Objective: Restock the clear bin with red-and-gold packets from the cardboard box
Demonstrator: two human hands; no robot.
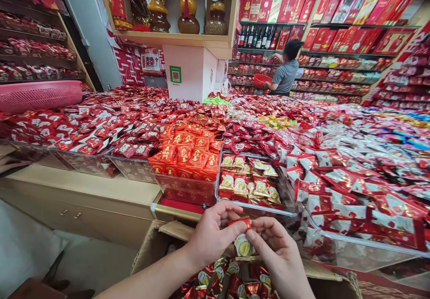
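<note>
My left hand (215,229) and my right hand (277,247) come together at the middle of the head view, above an open cardboard box (146,245). Between them is a small wrapped candy (243,246), red and gold with a yellow fruit picture. The fingers of both hands pinch its red top edge. Similar wrapped candies (204,277) fill the box below, partly hidden by my forearms. Just beyond my hands, a clear plastic bin (265,209) holds rows of candies in the same kind of wrapper.
Left of that bin, another clear bin (184,189) is heaped with orange-red packets. Red-and-white packets (349,209) pile up at the right. A pink basket (40,96) sits at the far left, above another person's hand (8,163). A person (285,72) stands by the back shelves.
</note>
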